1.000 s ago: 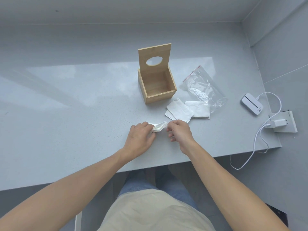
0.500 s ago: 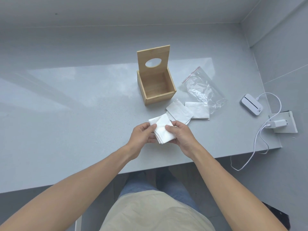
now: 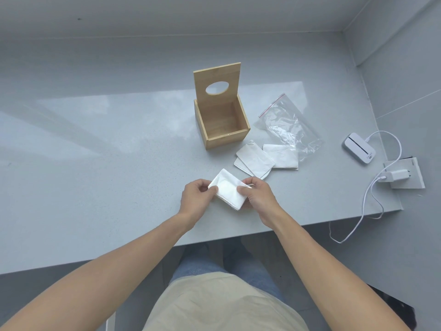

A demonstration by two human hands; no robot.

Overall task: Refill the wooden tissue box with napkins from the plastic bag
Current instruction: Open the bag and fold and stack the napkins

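- White folded napkin (image 3: 228,191) is being held just above the near part of the grey desk (image 3: 95,163), pinched at its two side corners.
- Left hand (image 3: 196,198) is gripping the napkin's left corner between thumb and fingers; right hand (image 3: 259,195) is gripping the right corner the same way. Holding it by opposite corners is probably keeping the folded layers flat and square so it can drop neatly into the box.
- Wooden tissue box (image 3: 223,123) is standing upright further back on the desk, well apart from the hands. Its lid (image 3: 217,81), with an oval hole, is standing up at the back, leaving the top open for loading. The inside is looking bare, so refilling seems to be only beginning.
- More napkins (image 3: 266,158) are lying in a loose overlapping pile just in front and to the right of the box, within easy reach.
- Clear plastic bag (image 3: 288,125) is lying flat to the right of the box, its near end touching the pile; it appears emptied.
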